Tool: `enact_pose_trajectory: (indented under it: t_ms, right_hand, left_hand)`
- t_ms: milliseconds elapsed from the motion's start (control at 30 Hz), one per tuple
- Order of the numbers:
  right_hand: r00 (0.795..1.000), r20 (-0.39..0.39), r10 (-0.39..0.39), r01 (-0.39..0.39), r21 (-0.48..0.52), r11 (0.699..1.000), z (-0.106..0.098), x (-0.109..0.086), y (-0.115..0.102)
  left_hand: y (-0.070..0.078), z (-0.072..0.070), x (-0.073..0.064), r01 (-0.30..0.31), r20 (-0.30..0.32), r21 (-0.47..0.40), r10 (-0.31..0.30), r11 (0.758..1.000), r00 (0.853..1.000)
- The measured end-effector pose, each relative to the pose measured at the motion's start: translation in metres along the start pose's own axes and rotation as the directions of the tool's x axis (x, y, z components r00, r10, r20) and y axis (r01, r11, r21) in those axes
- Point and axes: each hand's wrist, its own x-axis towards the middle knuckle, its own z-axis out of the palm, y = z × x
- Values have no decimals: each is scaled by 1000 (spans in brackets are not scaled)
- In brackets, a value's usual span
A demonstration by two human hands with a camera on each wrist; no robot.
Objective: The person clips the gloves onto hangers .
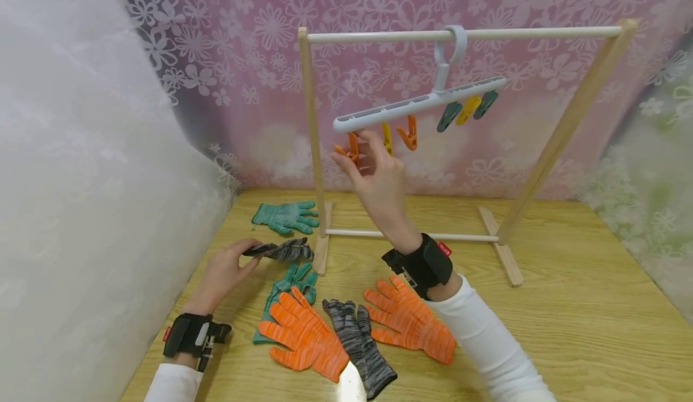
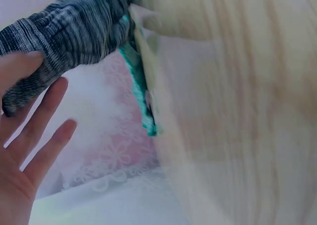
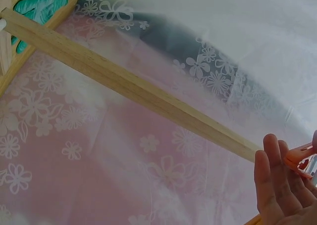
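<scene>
My left hand (image 1: pixel 224 272) pinches a dark grey knitted glove (image 1: pixel 284 250) by one end, lifted a little over the table at the left. In the left wrist view this glove (image 2: pixel 74 31) lies between thumb and fingers. Up at the hanger's left end, my right hand (image 1: pixel 381 185) pinches an orange clothespin (image 1: pixel 354 147). The right wrist view cuts off part of that clothespin (image 3: pixel 299 158) at its edge. The pale blue hanger (image 1: pixel 387 111) tilts, its left end lower. Another orange clothespin (image 1: pixel 409 133) and a yellow one (image 1: pixel 387 138) hang just right of my fingers.
A wooden rack (image 1: pixel 563 131) carries the hanger on its top bar. Green (image 1: pixel 287 216), orange (image 1: pixel 308 336) and dark grey (image 1: pixel 361 345) gloves lie on the table (image 1: pixel 585 306). Green and yellow clothespins (image 1: pixel 468 111) hang at the hanger's right. A white sheet (image 1: pixel 108 149) borders the left.
</scene>
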Motion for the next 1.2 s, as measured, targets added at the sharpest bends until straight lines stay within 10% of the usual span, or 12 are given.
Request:
enact_pose_trajectory:
  t_ms: [433,1200]
  right_hand:
    - [999,5,-33,33,-6,999,-10,-3,-1]
    - [1000,14,12,-13,31,999,-15,-4,-3]
  left_hand:
    - [31,-16,27,-78,-238,-32,69,996,969]
    - [73,-20,66,-93,-269,-157,48,983,962]
